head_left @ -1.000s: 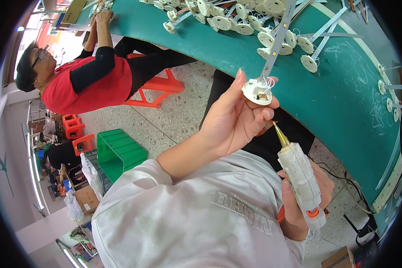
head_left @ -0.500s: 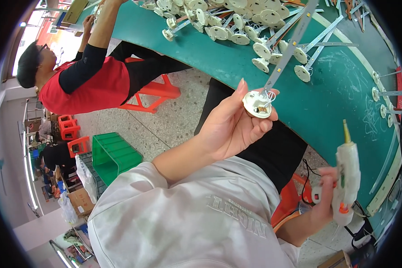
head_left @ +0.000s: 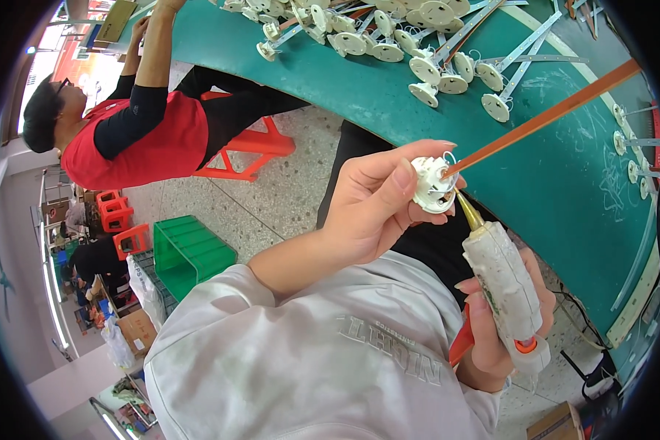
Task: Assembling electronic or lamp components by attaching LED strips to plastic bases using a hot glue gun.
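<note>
In the head view, the left hand [head_left: 370, 202] pinches a small round white plastic lamp base [head_left: 424, 180] by its rim, thumb on the near side, forefinger along the upper edge. The base is held up in front of the dark-trousered lap, just off the near edge of the long green-topped counter [head_left: 565, 183]. It lies up and to the left of the right hand [head_left: 485, 334], which is wrapped around a whitish, stained glue gun [head_left: 500, 268] with a tapered brass-coloured nozzle [head_left: 468, 210]. The nozzle points up and left, its tip right at the lower right side of the base; whether it touches cannot be told. The left hand is the nearer one, being in contact with the base.

A long, narrow, flat orange-brown strip [head_left: 550, 122] rises from the base, its long axis slanting up to the right over the counter. The base looks hollow, with moulded white parts inside and a thin white wire [head_left: 449, 155] looping beside the foot of the strip; the finer details are too small to read.

Farther back on the counter lies a heap of similar white round bases with strips [head_left: 389, 51].
</note>
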`<state>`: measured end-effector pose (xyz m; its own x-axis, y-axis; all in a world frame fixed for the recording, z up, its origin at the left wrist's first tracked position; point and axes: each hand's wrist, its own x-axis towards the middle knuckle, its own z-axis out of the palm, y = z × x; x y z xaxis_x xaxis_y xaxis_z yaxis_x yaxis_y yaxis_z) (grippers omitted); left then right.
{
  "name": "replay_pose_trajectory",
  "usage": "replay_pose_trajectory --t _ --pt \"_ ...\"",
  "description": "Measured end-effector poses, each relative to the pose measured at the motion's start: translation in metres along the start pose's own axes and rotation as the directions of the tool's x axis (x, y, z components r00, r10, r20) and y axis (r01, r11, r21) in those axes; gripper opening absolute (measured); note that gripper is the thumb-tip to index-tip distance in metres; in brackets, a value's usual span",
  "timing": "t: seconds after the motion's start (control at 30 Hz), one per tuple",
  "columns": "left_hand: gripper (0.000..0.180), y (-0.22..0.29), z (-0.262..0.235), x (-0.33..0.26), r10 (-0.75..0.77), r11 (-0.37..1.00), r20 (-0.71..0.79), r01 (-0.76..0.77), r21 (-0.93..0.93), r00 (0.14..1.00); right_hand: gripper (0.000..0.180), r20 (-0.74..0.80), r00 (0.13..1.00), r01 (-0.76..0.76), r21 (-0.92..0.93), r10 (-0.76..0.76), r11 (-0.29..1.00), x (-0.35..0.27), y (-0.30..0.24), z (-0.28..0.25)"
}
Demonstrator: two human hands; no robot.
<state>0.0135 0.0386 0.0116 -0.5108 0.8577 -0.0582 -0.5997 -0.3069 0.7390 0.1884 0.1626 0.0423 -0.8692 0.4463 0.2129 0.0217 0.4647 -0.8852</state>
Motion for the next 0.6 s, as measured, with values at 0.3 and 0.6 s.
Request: replay_pose_trajectory --t 0.3,0.6 --pt "0.056 0.000 0.000 -0.002 0.036 0.996 -0.001 -0.035 0.077 0.999 0.018 0.090 0.996 0.015 -0.025 -0.012 1.000 0.012 -0.008 -0.005" --pt "0.056 0.000 0.001 -0.002 0.037 0.993 -0.006 -0.036 0.110 0.999 0.018 0.050 0.999 0.008 -0.024 -0.006 1.000 0.011 -0.008 -0.003"
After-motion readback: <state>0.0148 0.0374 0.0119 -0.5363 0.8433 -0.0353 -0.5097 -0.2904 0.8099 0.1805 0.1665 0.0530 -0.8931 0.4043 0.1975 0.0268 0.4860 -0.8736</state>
